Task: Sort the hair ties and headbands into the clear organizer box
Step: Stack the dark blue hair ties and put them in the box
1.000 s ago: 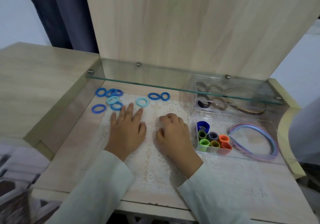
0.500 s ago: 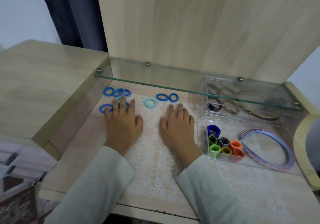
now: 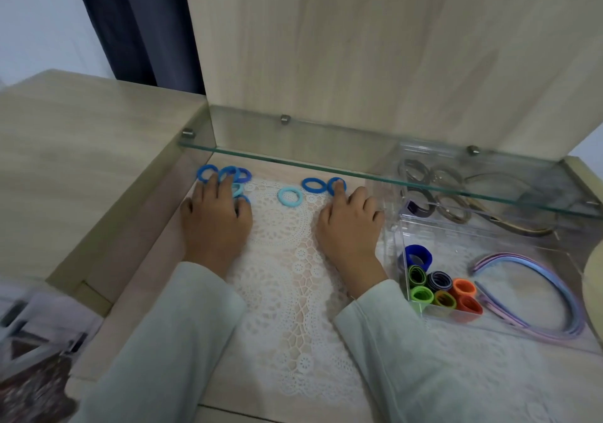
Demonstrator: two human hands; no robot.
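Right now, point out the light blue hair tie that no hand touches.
The lone light blue tie on the lace mat between the hands; the other light blue tie lies partly under the left hand.

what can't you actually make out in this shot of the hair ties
Head view, the only one:
- Blue hair ties at the left: the left hand has its fingers over several, so there is no sure count.
- Dark rings at the back right: seen through the glass shelf, dimmed, kind unclear.
- Pale rounded thing: cut off by the right edge.
- Patterned patch, lower left: blurred.
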